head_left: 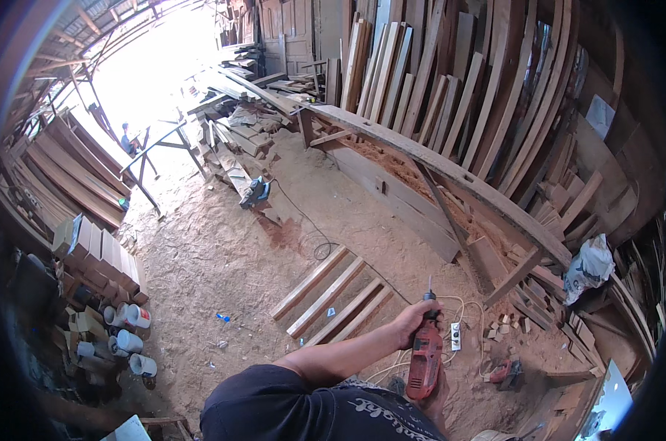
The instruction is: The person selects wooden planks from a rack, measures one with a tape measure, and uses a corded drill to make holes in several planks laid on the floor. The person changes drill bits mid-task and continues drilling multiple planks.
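A red corded power drill (424, 361) with a bit pointing up the picture is in front of my body. My left hand (413, 320) is closed around its front end, just behind the black chuck (430, 300). Under the drill's rear end, my right hand (436, 399) is against the body, mostly hidden by the tool, so its grip is only partly visible. Several squared wood pieces (326, 297) lie side by side on the ground, left of the drill. A white power strip (455, 336) with pale cords lies right of it.
A long wooden bench (410, 146) runs along the right, with upright boards (388, 71) behind. A blue power planer (254, 193) rests on a board, its dark cord on the ground. Another red tool (501, 372) is lower right. White buckets (129, 342) stand left; a person (128, 140) is far off.
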The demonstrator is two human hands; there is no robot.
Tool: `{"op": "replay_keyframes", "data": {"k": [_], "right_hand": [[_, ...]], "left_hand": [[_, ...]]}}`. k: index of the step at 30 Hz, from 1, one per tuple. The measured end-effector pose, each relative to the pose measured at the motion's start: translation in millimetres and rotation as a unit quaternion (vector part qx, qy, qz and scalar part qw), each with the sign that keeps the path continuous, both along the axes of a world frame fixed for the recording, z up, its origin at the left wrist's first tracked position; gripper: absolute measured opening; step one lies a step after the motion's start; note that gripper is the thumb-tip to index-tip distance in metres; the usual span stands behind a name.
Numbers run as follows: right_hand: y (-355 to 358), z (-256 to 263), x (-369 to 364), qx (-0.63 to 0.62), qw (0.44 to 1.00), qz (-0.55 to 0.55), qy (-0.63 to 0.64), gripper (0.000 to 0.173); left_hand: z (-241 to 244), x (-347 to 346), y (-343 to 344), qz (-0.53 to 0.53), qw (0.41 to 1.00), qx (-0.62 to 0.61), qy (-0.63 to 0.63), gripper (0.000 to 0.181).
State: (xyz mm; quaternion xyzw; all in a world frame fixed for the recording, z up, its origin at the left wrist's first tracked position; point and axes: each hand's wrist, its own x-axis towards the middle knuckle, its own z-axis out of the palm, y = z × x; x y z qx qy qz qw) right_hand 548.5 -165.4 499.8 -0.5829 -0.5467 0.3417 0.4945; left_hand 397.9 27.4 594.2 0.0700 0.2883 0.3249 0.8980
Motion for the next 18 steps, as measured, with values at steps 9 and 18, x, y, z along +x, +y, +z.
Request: {"op": "replay_keyframes", "data": {"k": [9,18], "right_hand": [[-3.9,19.3,-55.5,-0.14,0.936,-0.074,0.314,0.071],[-2.8,11.4,-65.0,-0.108,0.987,-0.088,0.085,0.071]], "left_hand": [[26.8,-19.8,-1.9,-0.116,0.973,0.132,0.151,0.023],[40.4,-28.5,10.0,-0.164,0.97,0.157,0.09,0.017]]}}
